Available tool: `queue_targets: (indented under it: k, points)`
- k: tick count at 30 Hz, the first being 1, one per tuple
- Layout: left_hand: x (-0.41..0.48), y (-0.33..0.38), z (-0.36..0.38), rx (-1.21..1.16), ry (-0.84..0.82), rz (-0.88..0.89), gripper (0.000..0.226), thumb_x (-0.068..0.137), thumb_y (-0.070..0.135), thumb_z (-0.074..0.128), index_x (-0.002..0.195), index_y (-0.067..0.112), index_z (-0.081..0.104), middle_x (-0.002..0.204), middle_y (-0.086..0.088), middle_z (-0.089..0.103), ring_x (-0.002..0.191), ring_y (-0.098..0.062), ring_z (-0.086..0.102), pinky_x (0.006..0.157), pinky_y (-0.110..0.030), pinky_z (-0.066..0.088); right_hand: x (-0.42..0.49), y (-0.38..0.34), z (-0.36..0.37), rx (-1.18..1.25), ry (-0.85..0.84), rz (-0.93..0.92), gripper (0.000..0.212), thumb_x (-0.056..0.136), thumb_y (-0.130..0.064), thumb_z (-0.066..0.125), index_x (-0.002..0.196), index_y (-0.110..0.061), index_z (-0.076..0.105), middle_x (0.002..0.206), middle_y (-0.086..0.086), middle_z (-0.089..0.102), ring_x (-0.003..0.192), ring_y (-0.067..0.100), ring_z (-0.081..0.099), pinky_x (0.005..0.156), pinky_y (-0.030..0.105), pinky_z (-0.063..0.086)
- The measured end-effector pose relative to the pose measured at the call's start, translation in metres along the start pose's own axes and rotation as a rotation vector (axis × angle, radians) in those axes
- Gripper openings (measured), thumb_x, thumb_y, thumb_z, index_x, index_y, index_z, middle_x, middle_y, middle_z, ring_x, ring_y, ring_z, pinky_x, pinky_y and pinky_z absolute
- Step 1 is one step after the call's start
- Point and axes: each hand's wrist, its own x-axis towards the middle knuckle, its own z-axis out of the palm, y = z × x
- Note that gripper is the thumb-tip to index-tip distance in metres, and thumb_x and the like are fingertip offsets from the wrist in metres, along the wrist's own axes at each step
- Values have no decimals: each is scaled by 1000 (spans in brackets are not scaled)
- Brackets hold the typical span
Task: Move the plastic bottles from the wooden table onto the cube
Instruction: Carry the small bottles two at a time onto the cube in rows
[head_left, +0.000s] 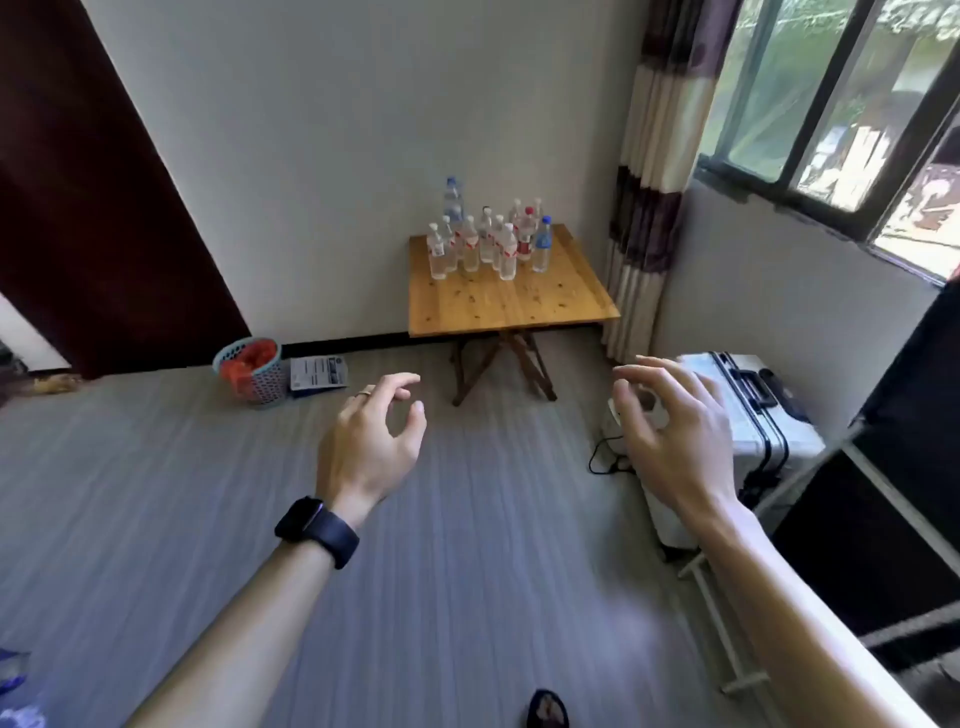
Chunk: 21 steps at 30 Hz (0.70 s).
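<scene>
Both the left hand (371, 441) and the right hand (670, 431) hung empty, fingers loosely spread, well short of the table (519, 301). The bottles (485, 244) stood clustered at its far edge. The approach was under way; next, closing in to grasp.

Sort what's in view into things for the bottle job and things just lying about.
For the job: plastic bottles, standing on the wooden table; left hand and right hand, both holding nothing.
Lying about: basket, leaflet, suitcase and cable on the floor; curtain.
</scene>
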Motion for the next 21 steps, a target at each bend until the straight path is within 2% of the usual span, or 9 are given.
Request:
queue_targets:
  k: [3, 8, 13, 17, 21]
  points:
    - [22, -18, 46, 31, -107, -72, 26, 92, 31, 62, 117, 36, 63, 106, 15, 66, 103, -14, 61, 80, -31, 51, 12, 36, 40, -34, -72, 85, 24, 91, -39, 59, 103, -28, 76, 121, -6, 68, 120, 21, 51, 97, 17, 32]
    - [69, -39, 112, 68, -198, -170, 22, 91, 33, 61, 113, 38, 64, 106, 14, 65, 101, -15, 61, 80, -33, 53, 45, 92, 99, -20, -253, 165, 14, 91, -30, 66, 102, -29, 76, 124, -6, 65, 119, 22, 49, 99, 30, 42]
    - [124, -52, 154, 103, -207, -218, 21, 91, 34, 60, 112, 37, 65, 104, 14, 66, 98, -14, 62, 78, -34, 54, 100, 127, 143, -47, -362, 177, 15, 93, -32, 65, 104, -31, 76, 122, -10, 67, 116, 19, 54, 91, 22, 35]
    - [165, -71, 179, 120, -242, -273, 21, 91, 36, 60, 112, 38, 64, 104, 16, 66, 98, -12, 62, 76, -33, 53, 143, 143, 177, -52, -435, 194, 18, 94, -35, 61, 107, -33, 73, 118, -17, 68, 112, 15, 56, 85, 21, 35]
    - [220, -100, 211, 113, -292, -294, 20, 92, 35, 60, 111, 38, 64, 103, 18, 65, 98, -12, 63, 77, -34, 55, 194, 160, 223, -69, -489, 179, 22, 95, -38, 59, 113, -34, 70, 121, -17, 67, 115, 15, 55, 85, 23, 36]
